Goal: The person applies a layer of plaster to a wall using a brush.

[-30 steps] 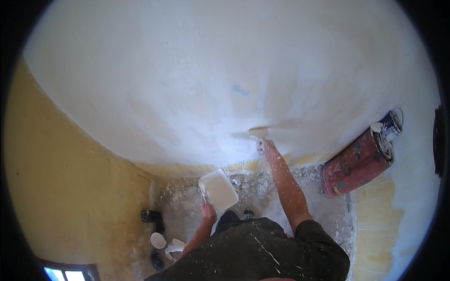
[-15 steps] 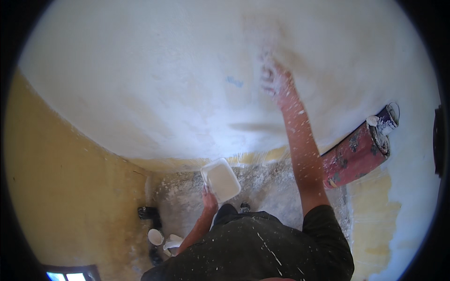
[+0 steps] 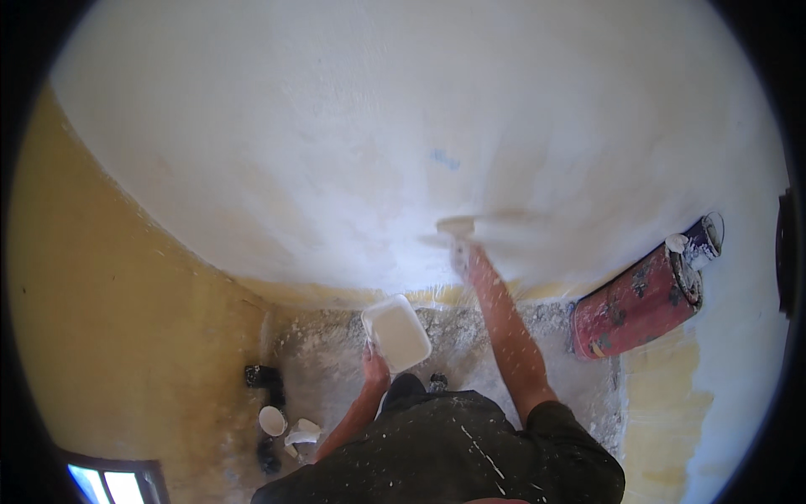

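My left hand (image 3: 376, 367) is closed on the left side of a white rectangular tub (image 3: 367, 317), held in front of me. White paint (image 3: 399, 334) fills the tub. Up and to the right, my right hand (image 3: 467, 259) grips a wide paintbrush (image 3: 456, 225), whose pale beige head is smeared by motion. The brush is at the lower part of the wall (image 3: 336, 143), where its shadow falls close by; whether the bristles touch cannot be told. White splashes speckle my right forearm, and the wall shows patchy white over yellow.
At right stands a dented red drum (image 3: 630, 307) with a dark paint-smeared can (image 3: 703, 239) on its top. A yellow wall (image 3: 126, 319) rises on the left. By its foot lie a round white container (image 3: 273, 421) and a white piece (image 3: 303, 433). A spattered floor (image 3: 327, 353) lies below.
My right hand has come down the wall with the brush, from high up to near the wall's foot. My left hand keeps the tub in nearly the same place.
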`<act>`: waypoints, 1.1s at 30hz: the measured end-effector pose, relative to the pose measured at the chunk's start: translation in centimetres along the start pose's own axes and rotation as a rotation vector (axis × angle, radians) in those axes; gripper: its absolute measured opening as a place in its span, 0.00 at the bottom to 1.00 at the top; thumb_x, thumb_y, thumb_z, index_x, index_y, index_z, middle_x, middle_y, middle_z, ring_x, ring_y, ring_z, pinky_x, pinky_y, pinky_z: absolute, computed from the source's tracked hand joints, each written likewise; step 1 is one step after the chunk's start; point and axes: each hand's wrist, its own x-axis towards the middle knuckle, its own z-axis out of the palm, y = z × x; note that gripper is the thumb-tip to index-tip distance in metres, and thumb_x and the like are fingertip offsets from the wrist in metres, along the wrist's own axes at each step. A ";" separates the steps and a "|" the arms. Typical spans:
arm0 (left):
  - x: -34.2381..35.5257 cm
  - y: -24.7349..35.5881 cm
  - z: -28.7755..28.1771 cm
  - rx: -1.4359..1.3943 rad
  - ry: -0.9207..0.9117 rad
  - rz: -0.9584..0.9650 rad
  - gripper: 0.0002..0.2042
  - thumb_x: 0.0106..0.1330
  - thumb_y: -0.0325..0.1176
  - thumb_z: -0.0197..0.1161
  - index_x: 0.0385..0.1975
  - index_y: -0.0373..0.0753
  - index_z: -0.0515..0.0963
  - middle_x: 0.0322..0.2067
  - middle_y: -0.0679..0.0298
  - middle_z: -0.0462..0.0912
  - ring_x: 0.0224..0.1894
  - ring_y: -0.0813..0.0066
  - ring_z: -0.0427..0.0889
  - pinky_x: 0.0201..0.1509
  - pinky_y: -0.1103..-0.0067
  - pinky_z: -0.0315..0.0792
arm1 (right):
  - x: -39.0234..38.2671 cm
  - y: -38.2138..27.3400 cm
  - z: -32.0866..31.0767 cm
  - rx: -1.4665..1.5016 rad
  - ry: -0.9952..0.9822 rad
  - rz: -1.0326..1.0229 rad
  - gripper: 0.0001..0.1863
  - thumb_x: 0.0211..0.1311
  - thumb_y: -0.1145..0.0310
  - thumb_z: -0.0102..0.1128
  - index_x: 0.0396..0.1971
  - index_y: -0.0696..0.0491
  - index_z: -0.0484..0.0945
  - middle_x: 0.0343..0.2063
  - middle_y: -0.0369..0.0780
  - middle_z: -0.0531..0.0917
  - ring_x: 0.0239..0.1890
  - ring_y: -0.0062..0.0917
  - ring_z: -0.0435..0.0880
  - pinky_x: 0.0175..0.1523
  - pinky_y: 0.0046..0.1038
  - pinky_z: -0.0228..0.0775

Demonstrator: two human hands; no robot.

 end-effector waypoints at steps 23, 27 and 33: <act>1.7 3.4 -2.4 -0.088 -0.111 0.038 0.19 0.70 0.37 0.38 0.58 0.36 0.57 0.52 0.60 0.66 0.52 0.71 0.65 0.55 0.77 0.61 | 0.3 8.6 0.6 0.019 0.038 0.334 0.09 0.57 0.61 0.53 0.33 0.50 0.71 0.15 0.28 0.64 0.11 0.13 0.60 0.12 0.14 0.48; 2.4 3.0 -3.6 0.001 -0.104 0.094 0.20 0.70 0.38 0.37 0.58 0.35 0.56 0.52 0.59 0.65 0.52 0.71 0.65 0.55 0.78 0.61 | 1.1 0.9 6.5 0.189 0.112 0.162 0.07 0.58 0.67 0.49 0.32 0.54 0.70 0.19 0.34 0.70 0.15 0.15 0.67 0.12 0.14 0.54; 2.8 4.3 -3.5 -0.156 -0.126 0.077 0.21 0.70 0.40 0.37 0.58 0.35 0.57 0.50 0.59 0.67 0.50 0.72 0.66 0.55 0.78 0.62 | -8.9 -18.3 20.7 0.176 -0.361 -0.097 0.19 0.60 0.67 0.46 0.46 0.64 0.63 0.18 0.29 0.64 0.12 0.08 0.59 0.09 0.11 0.52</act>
